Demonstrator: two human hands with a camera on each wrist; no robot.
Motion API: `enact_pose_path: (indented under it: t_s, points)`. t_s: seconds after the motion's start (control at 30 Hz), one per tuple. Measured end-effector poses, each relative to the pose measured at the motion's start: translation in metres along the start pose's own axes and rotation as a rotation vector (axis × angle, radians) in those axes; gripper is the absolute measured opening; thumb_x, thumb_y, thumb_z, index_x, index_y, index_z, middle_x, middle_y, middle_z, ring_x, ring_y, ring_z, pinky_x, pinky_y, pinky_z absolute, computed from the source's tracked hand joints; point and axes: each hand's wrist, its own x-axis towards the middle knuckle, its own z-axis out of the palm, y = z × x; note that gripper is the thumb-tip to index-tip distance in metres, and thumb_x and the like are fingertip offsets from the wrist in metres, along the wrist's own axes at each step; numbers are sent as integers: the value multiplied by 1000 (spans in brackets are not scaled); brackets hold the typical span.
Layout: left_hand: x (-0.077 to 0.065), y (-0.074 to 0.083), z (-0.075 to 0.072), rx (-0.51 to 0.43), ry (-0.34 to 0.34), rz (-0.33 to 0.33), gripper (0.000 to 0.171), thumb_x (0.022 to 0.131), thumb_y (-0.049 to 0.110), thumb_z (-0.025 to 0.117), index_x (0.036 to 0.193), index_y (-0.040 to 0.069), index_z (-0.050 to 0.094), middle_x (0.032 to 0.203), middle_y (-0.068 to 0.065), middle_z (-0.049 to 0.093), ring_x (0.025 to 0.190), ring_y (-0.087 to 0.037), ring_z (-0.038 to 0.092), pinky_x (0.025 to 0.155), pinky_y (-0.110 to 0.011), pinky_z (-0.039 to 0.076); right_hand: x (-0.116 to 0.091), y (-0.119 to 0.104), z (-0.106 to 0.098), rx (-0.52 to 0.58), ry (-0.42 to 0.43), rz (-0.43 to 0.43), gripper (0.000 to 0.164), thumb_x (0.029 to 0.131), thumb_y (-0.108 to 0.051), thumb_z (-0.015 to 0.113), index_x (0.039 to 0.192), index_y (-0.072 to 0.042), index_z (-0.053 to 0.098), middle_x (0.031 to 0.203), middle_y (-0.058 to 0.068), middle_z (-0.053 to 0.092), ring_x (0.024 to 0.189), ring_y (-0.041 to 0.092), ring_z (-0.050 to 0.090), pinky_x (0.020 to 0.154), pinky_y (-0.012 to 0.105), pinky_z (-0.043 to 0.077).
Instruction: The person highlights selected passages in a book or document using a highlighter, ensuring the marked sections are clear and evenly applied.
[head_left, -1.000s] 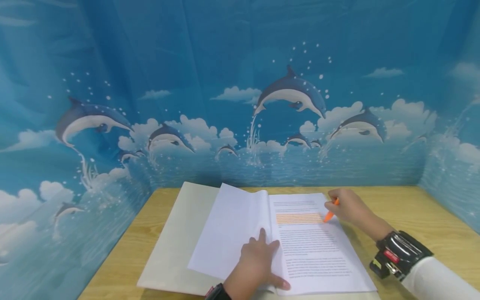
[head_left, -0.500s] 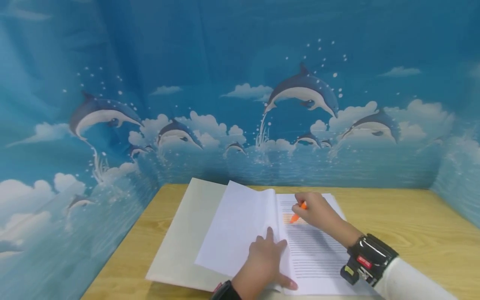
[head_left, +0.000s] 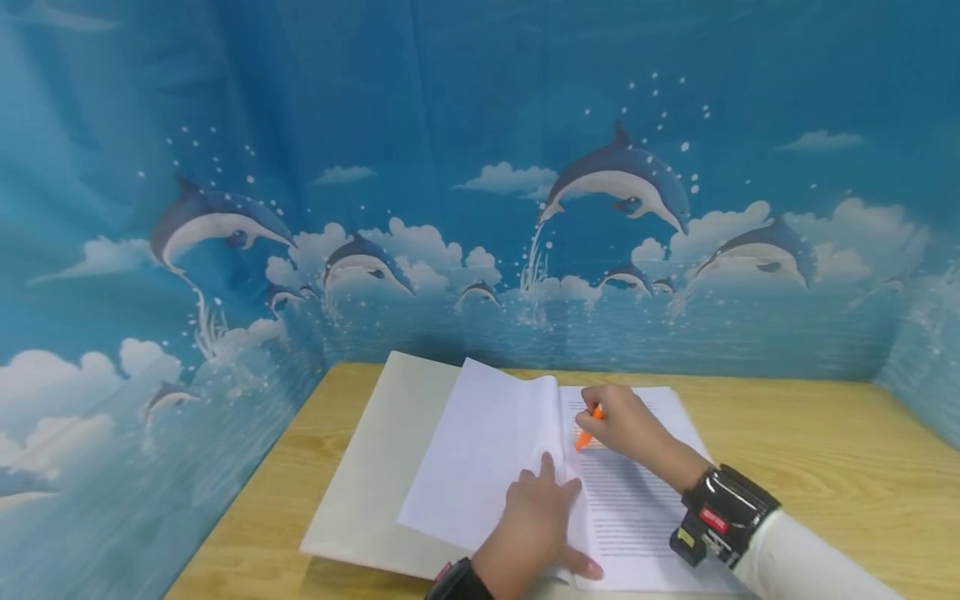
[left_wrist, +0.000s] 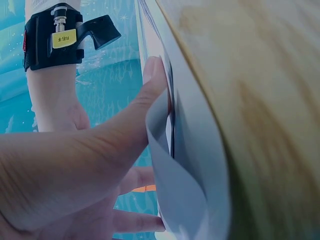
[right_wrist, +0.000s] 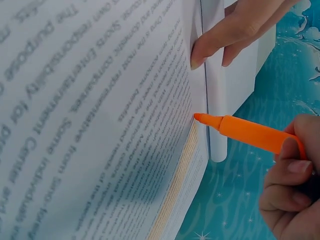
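My right hand (head_left: pixel 621 427) grips an orange highlighter (right_wrist: pixel 256 134). Its tip meets the printed page (head_left: pixel 637 521) at the inner margin, by the start of a text line. An orange highlighted band (right_wrist: pixel 176 182) runs across several lines there, partly hidden by the hand in the head view. Fingers spread, my left hand (head_left: pixel 536 512) presses on the fold between the printed page and the turned-over white sheet (head_left: pixel 476 454). In the left wrist view its thumb (left_wrist: pixel 156 75) lies along the page stack's edge, where a sheet (left_wrist: pixel 182 192) curls up.
Under the sheets, an open cream folder cover (head_left: pixel 382 458) spreads to the left. All of it lies on a wood-grain table (head_left: pixel 817 467). A blue dolphin-printed backdrop (head_left: pixel 450 325) stands right behind the table and along its left and right sides.
My right hand has moved left with the highlighter, from the right margin of the printed page to its inner margin. The left hand stays on the fold. The head view has shifted slightly.
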Motion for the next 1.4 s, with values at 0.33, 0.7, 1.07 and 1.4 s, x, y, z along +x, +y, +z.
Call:
enact_pose_path:
  t_s: [0.33, 0.7, 1.07, 1.4]
  points:
    - [-1, 2, 0, -36, 4, 0, 107, 40, 74, 69, 137, 40, 42, 154, -10, 30, 126, -36, 43, 99, -46, 47, -3, 10, -4, 4, 3, 15, 38, 75, -4, 62, 56, -14, 31, 53, -4, 22, 44, 7, 22, 43, 23, 22]
    - [1, 2, 4, -57, -1, -2, 107, 39, 74, 70, 137, 39, 43, 154, -10, 29, 127, -38, 41, 99, -48, 47, -13, 20, -16, -34, -3, 59, 38, 74, -3, 61, 57, -14, 29, 54, -5, 19, 45, 8, 19, 43, 23, 22]
    - [-2, 0, 5, -121, 0, 0, 106, 39, 72, 71, 136, 37, 44, 154, -11, 29, 128, -39, 40, 100, -51, 45, -25, 41, -27, -39, 1, 92, 39, 76, -4, 61, 58, -14, 28, 55, -4, 18, 46, 8, 19, 44, 23, 23]
    - [-3, -2, 4, -160, 0, 10, 105, 41, 70, 72, 137, 35, 45, 154, -12, 29, 128, -40, 39, 100, -53, 43, -34, 55, -40, -47, 15, 111, 40, 76, -3, 60, 59, -14, 26, 55, -4, 16, 45, 8, 19, 45, 24, 24]
